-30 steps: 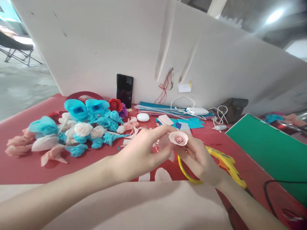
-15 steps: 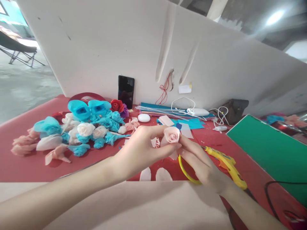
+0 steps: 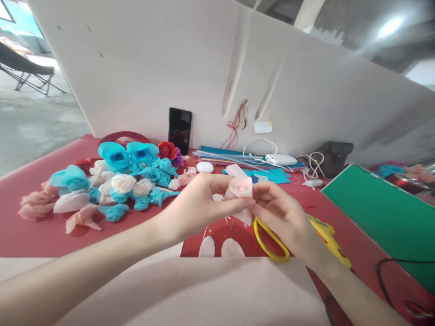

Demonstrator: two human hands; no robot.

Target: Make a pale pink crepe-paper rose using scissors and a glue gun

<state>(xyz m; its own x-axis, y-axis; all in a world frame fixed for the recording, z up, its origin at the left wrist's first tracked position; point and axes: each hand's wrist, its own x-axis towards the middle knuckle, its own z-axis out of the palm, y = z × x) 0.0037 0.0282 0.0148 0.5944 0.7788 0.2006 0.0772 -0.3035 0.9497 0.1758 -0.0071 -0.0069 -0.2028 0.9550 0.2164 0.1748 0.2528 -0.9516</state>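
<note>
Above the middle of the table, my left hand (image 3: pixel 200 203) pinches a pale pink paper rose (image 3: pixel 240 189) between thumb and fingers. My right hand (image 3: pixel 288 222) is closed at the rose's right side, its thumb and fingertips meeting the lower edge of the paper. Part of the flower is covered by my fingers. Two pale cut petals (image 3: pixel 232 248) lie on the red tabletop below. A yellow loop-shaped handle (image 3: pixel 272 242) shows under my right hand, its other end hidden. Partly behind my right wrist lies a yellow glue gun (image 3: pixel 331 242).
Blue, white and pink paper flowers (image 3: pixel 122 183) are heaped at the left. A phone (image 3: pixel 180 130) leans on the white wall, near a white oval case (image 3: pixel 205 167). Blue paper sheets (image 3: pixel 275 175) and a white cabled device (image 3: pixel 281 159) lie behind; a green board (image 3: pixel 384 217) stands right.
The rose has tipped, so its spiral centre faces me less and more of its lower paper shows. My right hand's fingers have curled and shifted around its side.
</note>
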